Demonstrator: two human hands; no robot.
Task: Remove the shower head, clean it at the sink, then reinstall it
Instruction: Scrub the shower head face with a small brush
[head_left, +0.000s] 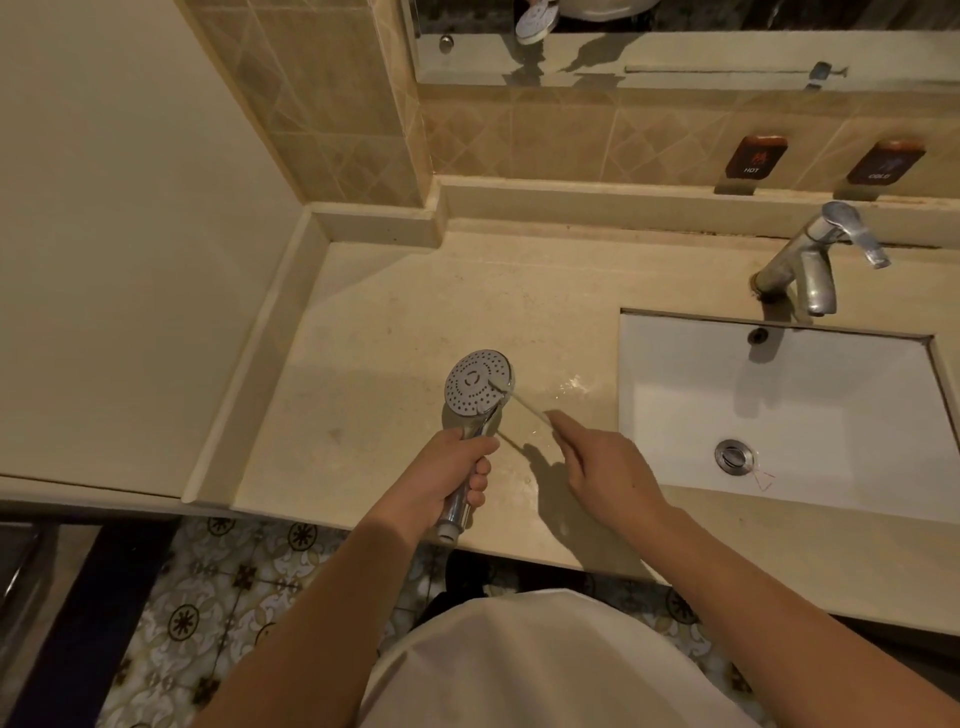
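A chrome shower head (477, 383) with a round, dotted spray face is held over the beige counter (395, 322), face up. My left hand (447, 475) grips its handle, whose threaded end sticks out below my fingers. My right hand (597, 467) pinches a thin white toothbrush (519, 402) by its handle. The brush end lies on the right side of the spray face. The white rectangular sink (810, 395) is to the right of both hands.
A chrome tap (815, 260) stands behind the sink, with HOT (756, 156) and COLD (885, 163) plaques on the tiled wall. A wet patch (571, 387) glistens on the counter by the sink. A mirror (675, 36) hangs above. The patterned floor (218, 582) is below.
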